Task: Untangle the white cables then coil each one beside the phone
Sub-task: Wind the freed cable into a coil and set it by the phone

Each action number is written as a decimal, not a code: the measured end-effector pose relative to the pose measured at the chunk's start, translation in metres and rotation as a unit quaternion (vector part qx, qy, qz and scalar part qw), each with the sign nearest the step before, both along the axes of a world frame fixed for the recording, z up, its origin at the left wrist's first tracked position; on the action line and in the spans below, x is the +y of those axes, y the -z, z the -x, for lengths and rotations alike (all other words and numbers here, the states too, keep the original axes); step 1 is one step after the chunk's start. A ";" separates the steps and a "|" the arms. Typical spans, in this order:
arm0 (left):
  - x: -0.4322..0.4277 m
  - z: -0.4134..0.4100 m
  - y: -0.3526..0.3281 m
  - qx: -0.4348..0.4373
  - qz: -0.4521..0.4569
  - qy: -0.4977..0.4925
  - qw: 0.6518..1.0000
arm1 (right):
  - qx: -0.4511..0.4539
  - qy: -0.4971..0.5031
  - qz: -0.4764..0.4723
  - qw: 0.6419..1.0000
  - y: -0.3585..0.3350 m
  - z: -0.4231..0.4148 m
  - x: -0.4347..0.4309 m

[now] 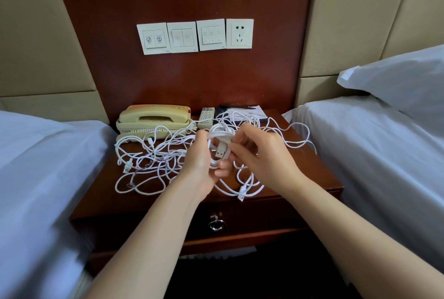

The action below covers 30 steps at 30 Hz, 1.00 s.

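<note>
A tangle of white cables (153,161) sprawls over the dark wooden nightstand (319,178), in front of a cream phone (153,118) at the back left. My left hand (200,161) grips a small coil of white cable (219,136) held above the nightstand's middle, with a USB plug (219,153) lying across it. My right hand (262,154) pinches the same coil from the right, its fingers curled around the strands. More loose loops trail to the right (298,140) and toward the front edge, where another USB plug (241,194) lies.
A remote control (206,117) and a notepad with a pen (242,113) lie behind the cables. White-sheeted beds flank the nightstand on the left (36,166) and right (384,154). Wall switches and a socket (239,33) sit above. A drawer with a ring pull (216,223) is below.
</note>
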State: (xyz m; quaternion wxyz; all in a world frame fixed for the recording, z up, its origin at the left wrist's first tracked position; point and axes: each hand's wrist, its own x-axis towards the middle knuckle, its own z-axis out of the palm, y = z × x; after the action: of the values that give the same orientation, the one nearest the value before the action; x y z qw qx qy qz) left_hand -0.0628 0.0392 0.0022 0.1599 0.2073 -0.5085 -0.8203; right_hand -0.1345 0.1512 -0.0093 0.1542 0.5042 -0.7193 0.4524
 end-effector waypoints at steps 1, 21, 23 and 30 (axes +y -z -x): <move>0.000 -0.001 -0.001 -0.008 -0.001 0.013 1.000 | -0.029 -0.004 0.005 1.000 -0.001 0.001 0.002; 0.003 0.003 0.003 0.027 0.089 0.006 0.996 | -0.097 0.002 0.015 0.995 -0.004 -0.006 -0.003; -0.001 0.003 0.002 0.038 0.042 -0.001 0.998 | -0.125 -0.023 -0.003 0.992 -0.005 -0.008 -0.005; -0.008 0.002 0.001 0.041 -0.035 0.000 0.999 | -0.180 -0.053 0.027 0.982 -0.004 -0.008 -0.012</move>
State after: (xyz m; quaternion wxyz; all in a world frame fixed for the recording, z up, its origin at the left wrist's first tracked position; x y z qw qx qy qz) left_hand -0.0644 0.0311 0.0011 0.1729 0.1787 -0.4728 -0.8454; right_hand -0.1266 0.1396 -0.0052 0.0119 0.4476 -0.6949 0.5627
